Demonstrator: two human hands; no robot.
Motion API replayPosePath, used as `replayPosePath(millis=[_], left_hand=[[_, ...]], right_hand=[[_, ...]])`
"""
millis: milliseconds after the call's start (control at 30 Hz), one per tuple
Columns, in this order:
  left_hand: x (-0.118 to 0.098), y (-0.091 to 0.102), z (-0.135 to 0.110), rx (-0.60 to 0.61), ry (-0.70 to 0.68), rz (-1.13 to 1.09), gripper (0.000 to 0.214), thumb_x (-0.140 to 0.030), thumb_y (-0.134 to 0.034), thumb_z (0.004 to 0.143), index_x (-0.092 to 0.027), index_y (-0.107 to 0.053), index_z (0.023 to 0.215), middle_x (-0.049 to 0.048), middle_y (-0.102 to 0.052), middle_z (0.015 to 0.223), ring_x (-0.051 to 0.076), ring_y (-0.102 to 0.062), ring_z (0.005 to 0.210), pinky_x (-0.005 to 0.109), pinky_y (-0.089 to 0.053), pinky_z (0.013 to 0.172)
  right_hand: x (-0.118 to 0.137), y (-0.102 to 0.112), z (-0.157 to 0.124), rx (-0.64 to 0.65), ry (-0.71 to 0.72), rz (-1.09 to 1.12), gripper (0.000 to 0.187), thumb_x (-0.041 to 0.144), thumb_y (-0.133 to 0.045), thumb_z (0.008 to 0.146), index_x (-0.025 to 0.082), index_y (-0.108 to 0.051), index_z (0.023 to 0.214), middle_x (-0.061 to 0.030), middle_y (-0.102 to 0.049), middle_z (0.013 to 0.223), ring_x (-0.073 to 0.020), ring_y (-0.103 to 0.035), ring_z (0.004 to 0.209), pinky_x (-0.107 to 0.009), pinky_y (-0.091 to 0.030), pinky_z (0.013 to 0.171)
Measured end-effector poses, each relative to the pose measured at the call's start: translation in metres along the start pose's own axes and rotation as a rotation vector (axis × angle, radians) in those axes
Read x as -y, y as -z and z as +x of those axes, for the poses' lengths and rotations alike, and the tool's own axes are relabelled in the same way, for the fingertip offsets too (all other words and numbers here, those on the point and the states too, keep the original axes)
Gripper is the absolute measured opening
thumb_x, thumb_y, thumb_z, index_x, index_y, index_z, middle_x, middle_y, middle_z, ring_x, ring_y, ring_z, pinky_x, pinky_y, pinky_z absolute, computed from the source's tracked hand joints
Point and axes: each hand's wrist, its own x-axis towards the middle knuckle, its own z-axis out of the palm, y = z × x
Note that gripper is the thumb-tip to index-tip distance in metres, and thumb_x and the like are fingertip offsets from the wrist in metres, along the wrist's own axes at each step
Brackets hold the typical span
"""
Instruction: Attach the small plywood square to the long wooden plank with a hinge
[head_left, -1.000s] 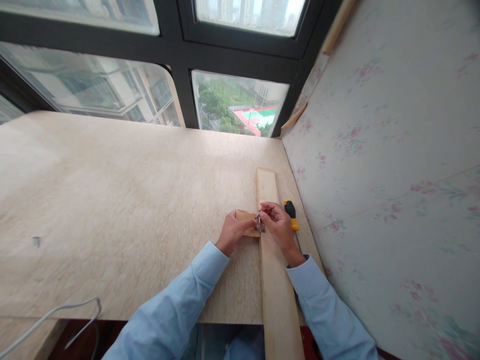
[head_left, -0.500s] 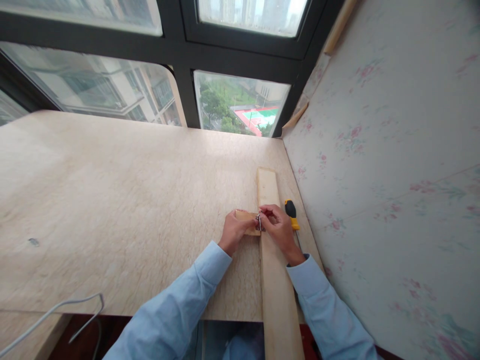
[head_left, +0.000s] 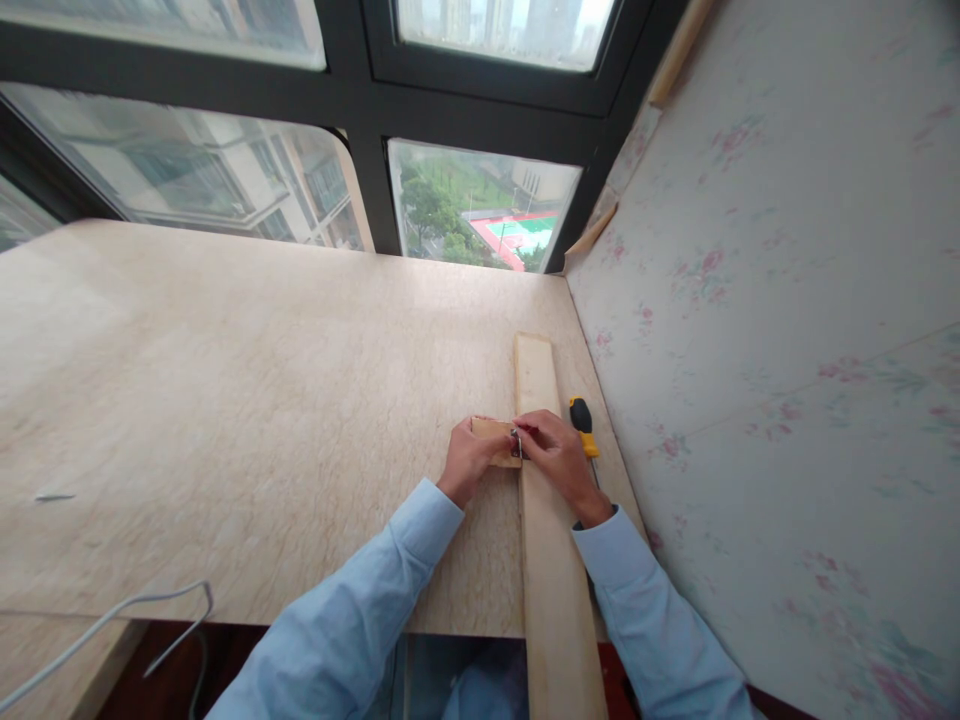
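Note:
A long pale wooden plank (head_left: 551, 560) lies on the beige marble-look table (head_left: 247, 400), running away from me along the right side. A small wooden block (head_left: 491, 440) sits against the plank's left edge. My left hand (head_left: 469, 465) is closed on that block. My right hand (head_left: 555, 455) rests on the plank, its fingers pinched on a small metal hinge (head_left: 517, 442) at the joint between block and plank. Both sleeves are light blue.
A screwdriver with a yellow and black handle (head_left: 582, 425) lies right of the plank, close to the floral-papered wall (head_left: 765, 300). Dark-framed windows (head_left: 360, 110) stand behind the table. A white cable (head_left: 135, 625) hangs at the near left edge.
My hands have stayed on the block and the hinge; my right fingers shifted slightly over the metal piece. The view moved a little.

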Motion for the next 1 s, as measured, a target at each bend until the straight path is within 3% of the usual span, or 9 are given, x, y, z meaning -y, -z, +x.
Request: replayPosePath(millis=[467,733,1000], left_hand=[[0.0022,0.0008,0.0024,0.031,0.023,-0.04,0.046,-0.016,-0.087,0.047,-0.014,-0.059,0.084,-0.0012,-0.066,0.069,0.013,-0.061,0.061,0.024,-0.05,0.057],[0.0038,0.0005,0.003,0.02,0.012,0.001,0.047,-0.019,-0.088,0.047,-0.014,-0.06,0.084,-0.0017,-0.066,0.069,0.013,-0.061,0.06,0.023,-0.048,0.055],[0.0026,-0.0007,0.0022,0.021,0.025,0.005,0.041,-0.014,-0.083,0.05,-0.015,-0.059,0.084,-0.0017,-0.067,0.069,0.014,-0.062,0.062,0.024,-0.05,0.056]], right_hand=[[-0.0072,0.0062,-0.0007,0.043,0.109,-0.051,0.009,0.028,-0.065,0.091,0.023,-0.072,0.088,-0.0062,-0.073,0.086,-0.0219,-0.068,0.083,-0.036,-0.054,0.076],[-0.0066,0.0036,-0.0017,-0.001,0.059,-0.092,0.015,0.033,-0.068,0.09,0.021,-0.068,0.081,-0.0053,-0.07,0.08,-0.0217,-0.066,0.079,-0.035,-0.051,0.072],[-0.01,0.01,-0.0002,0.059,0.066,-0.034,0.018,0.038,-0.062,0.094,0.022,-0.07,0.093,-0.0064,-0.073,0.089,-0.0213,-0.067,0.085,-0.035,-0.053,0.078]])
